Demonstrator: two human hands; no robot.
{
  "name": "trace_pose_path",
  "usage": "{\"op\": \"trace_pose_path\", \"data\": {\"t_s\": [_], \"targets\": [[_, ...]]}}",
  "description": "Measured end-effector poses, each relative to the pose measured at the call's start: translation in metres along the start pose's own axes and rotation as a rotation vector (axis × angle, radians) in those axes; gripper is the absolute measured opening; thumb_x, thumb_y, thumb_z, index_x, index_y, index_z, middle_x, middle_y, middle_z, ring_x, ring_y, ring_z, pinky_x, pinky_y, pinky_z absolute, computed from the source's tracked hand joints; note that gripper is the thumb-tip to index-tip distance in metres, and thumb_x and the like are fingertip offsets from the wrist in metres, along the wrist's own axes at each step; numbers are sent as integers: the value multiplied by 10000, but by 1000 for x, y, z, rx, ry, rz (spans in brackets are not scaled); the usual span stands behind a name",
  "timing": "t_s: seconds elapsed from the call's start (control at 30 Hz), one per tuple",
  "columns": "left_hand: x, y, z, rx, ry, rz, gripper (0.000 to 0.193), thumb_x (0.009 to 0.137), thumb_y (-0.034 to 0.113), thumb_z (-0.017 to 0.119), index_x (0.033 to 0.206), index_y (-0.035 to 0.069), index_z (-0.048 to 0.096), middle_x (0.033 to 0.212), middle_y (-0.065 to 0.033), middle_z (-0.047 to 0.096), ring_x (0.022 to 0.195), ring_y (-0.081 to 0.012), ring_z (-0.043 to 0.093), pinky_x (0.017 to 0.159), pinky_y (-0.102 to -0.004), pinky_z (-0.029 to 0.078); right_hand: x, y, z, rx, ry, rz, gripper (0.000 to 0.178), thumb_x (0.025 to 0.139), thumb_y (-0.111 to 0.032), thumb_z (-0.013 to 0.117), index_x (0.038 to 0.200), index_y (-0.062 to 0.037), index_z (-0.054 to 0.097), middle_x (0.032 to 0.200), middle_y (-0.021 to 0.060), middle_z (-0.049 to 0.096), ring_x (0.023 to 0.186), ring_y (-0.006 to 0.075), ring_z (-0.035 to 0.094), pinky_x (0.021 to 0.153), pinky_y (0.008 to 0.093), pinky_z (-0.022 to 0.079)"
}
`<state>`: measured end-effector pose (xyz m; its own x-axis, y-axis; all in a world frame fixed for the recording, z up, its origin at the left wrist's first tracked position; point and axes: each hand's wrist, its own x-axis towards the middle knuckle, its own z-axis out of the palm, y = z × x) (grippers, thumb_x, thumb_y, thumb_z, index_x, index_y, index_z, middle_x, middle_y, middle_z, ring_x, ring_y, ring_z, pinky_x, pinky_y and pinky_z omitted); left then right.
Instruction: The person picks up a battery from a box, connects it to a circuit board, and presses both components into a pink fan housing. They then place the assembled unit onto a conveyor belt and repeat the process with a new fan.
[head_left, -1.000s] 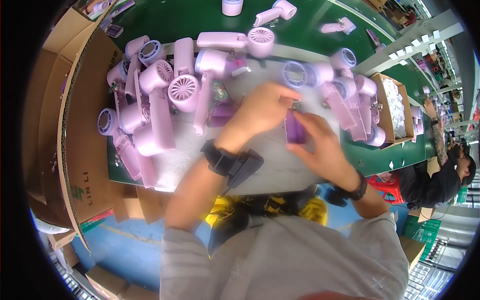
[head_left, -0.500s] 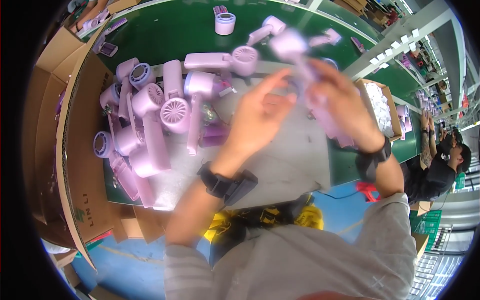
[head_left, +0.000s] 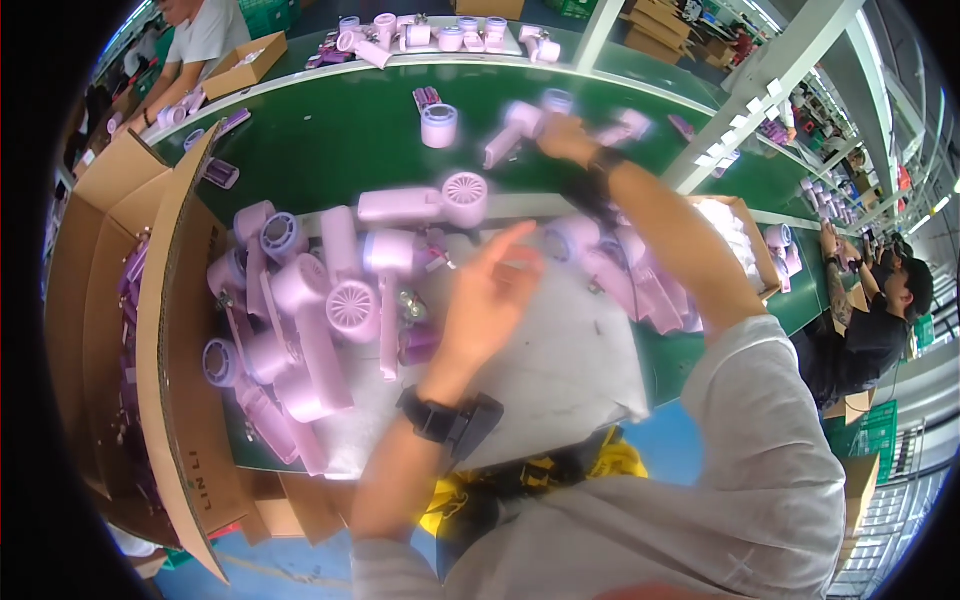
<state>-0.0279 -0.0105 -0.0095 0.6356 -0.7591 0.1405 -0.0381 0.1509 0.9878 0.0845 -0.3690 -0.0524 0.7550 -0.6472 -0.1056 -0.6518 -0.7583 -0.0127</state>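
My right hand [head_left: 565, 137] reaches far out over the green conveyor belt [head_left: 330, 150], its fingers around a blurred pink hair dryer [head_left: 508, 133]. Closer in, my left hand [head_left: 492, 300] hovers with spread fingers and nothing in it above the grey work mat [head_left: 560, 375]. A pile of pink hair dryer bodies [head_left: 320, 300] lies just left of that hand. Each wrist carries a black band.
A large open cardboard box [head_left: 165, 300] stands at the left. A smaller box of white parts [head_left: 745, 235] sits at the right. A pink cylinder [head_left: 439, 125] and more dryers lie on the belt. One person [head_left: 880, 320] works at the right, another [head_left: 205, 35] at the far left.
My right hand has lifted the hair dryer off the mat and carried it forward onto the belt. My left hand has let go and stays open over the mat.
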Motion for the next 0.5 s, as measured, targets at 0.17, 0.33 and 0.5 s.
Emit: {"op": "trace_pose_path", "data": {"t_s": [0.17,0.33,0.5], "targets": [[2,3,4,0,-16,16,406,911,71,627,1307,48,538,1030,-76,680,810,-100,639,697,-232,503,7,32,-41,-80,-89,-114,450,855,-365,549,1116,-18,667,1209,220,625,1139,358,603,954,424,493],[-1,4,5,31,7,40,372,902,53,629,1269,51,567,987,-62,676,753,-82,620,670,-229,500,-7,86,-54,-228,53,-74,335,838,-283,580,1044,-54,711,1099,209,676,1017,362,661,860,425,540],[2,0,9,98,36,69,334,890,44,631,1222,70,604,932,-47,674,688,-70,597,628,-228,491,9,140,-31,-306,125,-103,277,809,-293,621,819,-30,706,863,204,699,778,366,688,662,414,560]]}}
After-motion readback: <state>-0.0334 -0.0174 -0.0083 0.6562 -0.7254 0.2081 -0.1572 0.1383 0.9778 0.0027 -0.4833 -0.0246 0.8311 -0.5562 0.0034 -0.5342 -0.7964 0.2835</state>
